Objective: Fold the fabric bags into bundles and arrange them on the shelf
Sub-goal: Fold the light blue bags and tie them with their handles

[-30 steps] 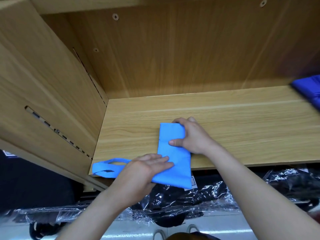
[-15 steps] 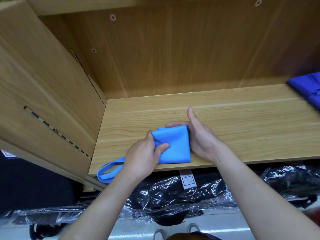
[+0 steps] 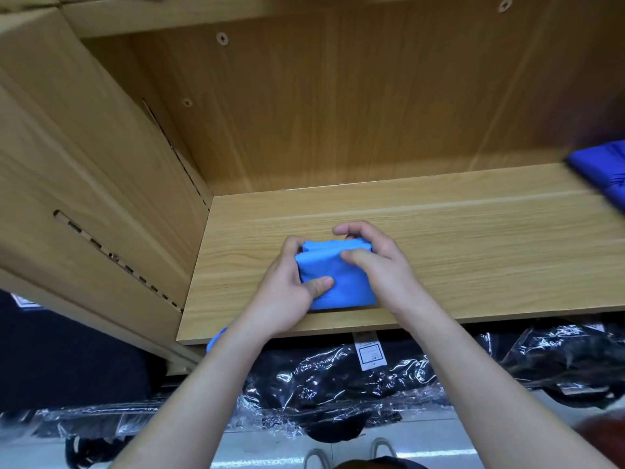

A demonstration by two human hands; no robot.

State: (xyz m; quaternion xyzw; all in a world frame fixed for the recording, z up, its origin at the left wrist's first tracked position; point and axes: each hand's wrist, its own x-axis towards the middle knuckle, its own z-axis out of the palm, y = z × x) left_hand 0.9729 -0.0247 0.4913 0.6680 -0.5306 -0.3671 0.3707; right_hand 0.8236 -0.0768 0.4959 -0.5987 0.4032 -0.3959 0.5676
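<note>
Left hand point(image 3: 291, 292) and right hand point(image 3: 378, 265) both clasp folded bag point(image 3: 338, 282) (light blue) on shelf point(image 3: 473, 252).

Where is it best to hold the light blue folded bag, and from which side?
Probably the bag's left and right edges, reached from the shelf's open front, thumbs on top, as the left hand and right hand do: its stacked folds need side pressure to stay together.

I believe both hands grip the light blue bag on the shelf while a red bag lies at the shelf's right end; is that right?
Not quite: the head view shows a dark blue bag, not a red one, at the right end of the shelf. The left hand and right hand do grip the light blue bag.
</note>
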